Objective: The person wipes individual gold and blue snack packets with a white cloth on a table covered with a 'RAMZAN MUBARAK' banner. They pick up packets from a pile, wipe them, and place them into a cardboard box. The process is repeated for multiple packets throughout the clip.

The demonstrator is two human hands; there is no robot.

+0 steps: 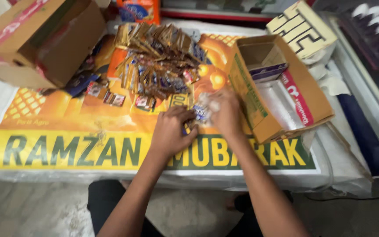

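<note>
My left hand [170, 130] and my right hand [224, 112] meet over an orange and yellow printed banner [66, 145] spread on the table. Between them they hold a small clear plastic bag [203, 107] with shiny sachets inside. My right hand pinches the bag from the right, and my left hand grips its lower left side with curled fingers. Just behind the hands lies a big heap of gold and blue sachets [159, 61].
An open cardboard box [286, 87] with clear plastic bags inside stands right of my hands. A larger cardboard box [40, 39] lies tipped at the back left. A cream patterned box [301, 28] sits at the back right. Loose sachets [110, 97] lie left of the heap.
</note>
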